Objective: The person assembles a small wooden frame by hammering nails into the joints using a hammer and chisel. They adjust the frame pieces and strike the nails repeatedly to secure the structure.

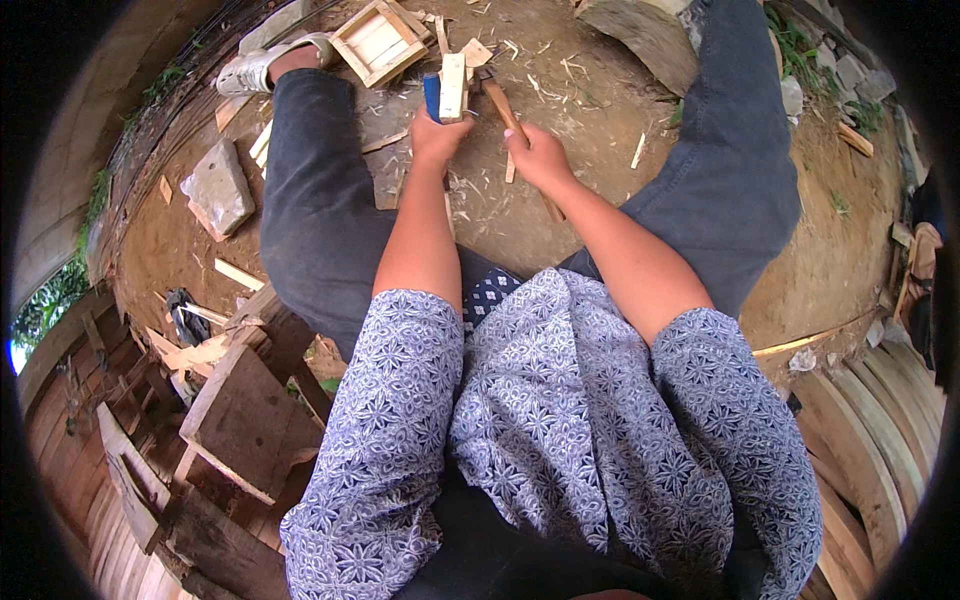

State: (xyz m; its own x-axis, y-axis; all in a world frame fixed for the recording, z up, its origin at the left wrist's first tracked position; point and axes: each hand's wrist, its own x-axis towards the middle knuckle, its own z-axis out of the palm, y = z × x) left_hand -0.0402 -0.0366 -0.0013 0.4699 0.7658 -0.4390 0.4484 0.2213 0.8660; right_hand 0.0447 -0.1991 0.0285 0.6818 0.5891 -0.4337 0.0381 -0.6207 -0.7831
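Between my knees, my left hand (437,140) is closed around a short pale wooden block (453,90) that stands up from the fist. A blue object (432,96) sticks up along the block's left side, in the same grip; its kind is hard to make out. My right hand (540,157) grips the wooden handle of a hammer (503,107). The hammer's dark head lies close to the block's right side; whether they touch I cannot tell. Just beyond the hands, a small square wooden frame (378,44) rests on the ground.
Wood chips and shavings litter the dirt ground (600,130). A large stone (645,38) lies ahead on the right, and a flat stone (220,188) to the left. Rough wooden planks (250,425) stand at the lower left. Stacked boards (860,430) lie at the lower right.
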